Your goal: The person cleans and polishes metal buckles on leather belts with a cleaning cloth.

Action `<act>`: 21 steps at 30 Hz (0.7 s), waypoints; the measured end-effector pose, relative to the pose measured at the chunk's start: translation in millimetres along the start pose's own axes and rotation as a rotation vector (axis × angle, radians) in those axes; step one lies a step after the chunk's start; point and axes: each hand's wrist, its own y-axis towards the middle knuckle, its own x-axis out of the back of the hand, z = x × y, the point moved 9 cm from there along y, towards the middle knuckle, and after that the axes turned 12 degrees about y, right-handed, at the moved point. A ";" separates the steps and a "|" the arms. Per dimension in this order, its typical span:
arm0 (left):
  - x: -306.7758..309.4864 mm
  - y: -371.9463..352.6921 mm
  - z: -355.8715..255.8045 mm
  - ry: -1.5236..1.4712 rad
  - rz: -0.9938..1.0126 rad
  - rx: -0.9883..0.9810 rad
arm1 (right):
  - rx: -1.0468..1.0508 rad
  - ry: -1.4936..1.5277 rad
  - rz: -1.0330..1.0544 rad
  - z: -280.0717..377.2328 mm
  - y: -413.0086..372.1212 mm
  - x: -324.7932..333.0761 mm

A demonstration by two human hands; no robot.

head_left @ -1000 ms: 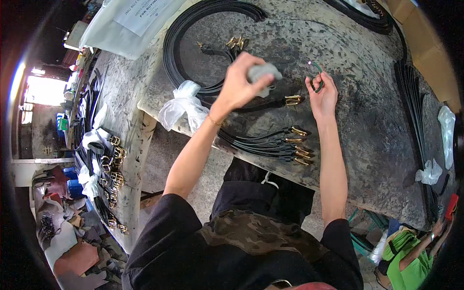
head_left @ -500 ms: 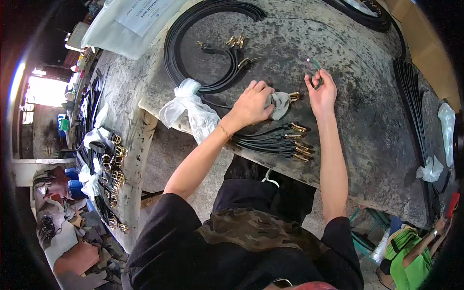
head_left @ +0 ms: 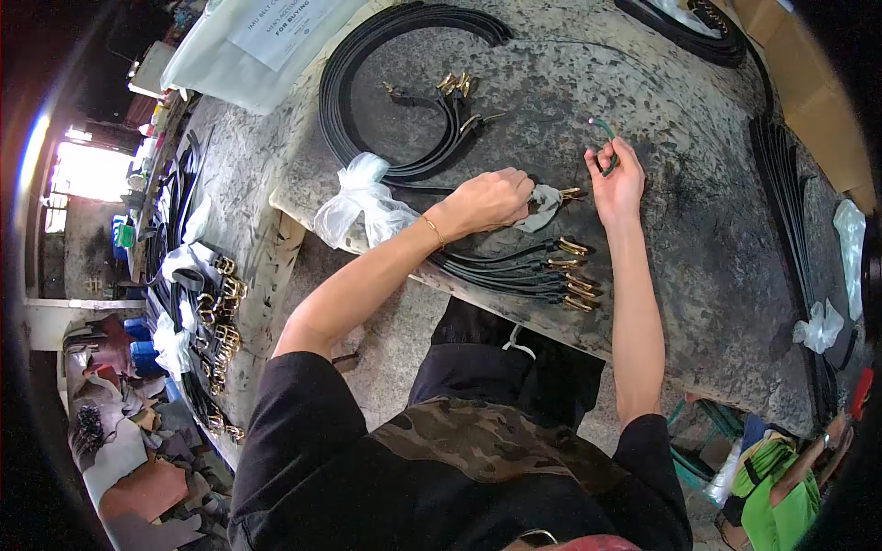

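Note:
My left hand (head_left: 491,200) is closed on a crumpled grey cloth (head_left: 544,211), pressed down on a black belt near the front of the worktable. The belt's gold buckle (head_left: 572,195) sticks out beyond the cloth. Further right, my right hand (head_left: 616,188) pinches a thin, curved green tool (head_left: 605,140) with a pale tip, raised above the tabletop. Just below the cloth, a fanned row of black belts (head_left: 505,275) lies with gold buckles (head_left: 577,292) pointing right.
A coil of black belts (head_left: 333,96) lies behind, beside knotted white plastic (head_left: 363,197). More belts hang over the right side (head_left: 781,184), near a cardboard box (head_left: 808,83). Another bundle with buckles (head_left: 219,340) rests on the left. Another person in green (head_left: 781,496) is at lower right.
My left hand has shifted slightly right and turned, its fingers now curled more tightly over the cloth. The right hand keeps the green tool in nearly the same place.

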 end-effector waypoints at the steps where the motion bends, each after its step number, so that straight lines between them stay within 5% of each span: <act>1: -0.3 0.5 -2.3 0.035 -0.009 -0.034 | -0.004 0.004 -0.007 -0.5 -0.2 0.3; 11: -2.2 1.0 19.5 -0.142 -0.138 0.012 | -0.011 -0.008 -0.010 0.2 -2.2 -2.6; 13: 21.5 -9.5 56.6 -0.342 -0.493 0.335 | -0.009 -0.009 -0.023 0.6 -2.9 -4.3; 19: 46.8 -17.0 49.8 -0.194 -0.659 0.111 | -0.011 -0.001 -0.004 -0.4 -0.9 -1.9; 21: 38.5 -20.7 54.6 -0.350 -0.439 0.096 | -0.003 0.004 -0.012 1.6 0.4 2.1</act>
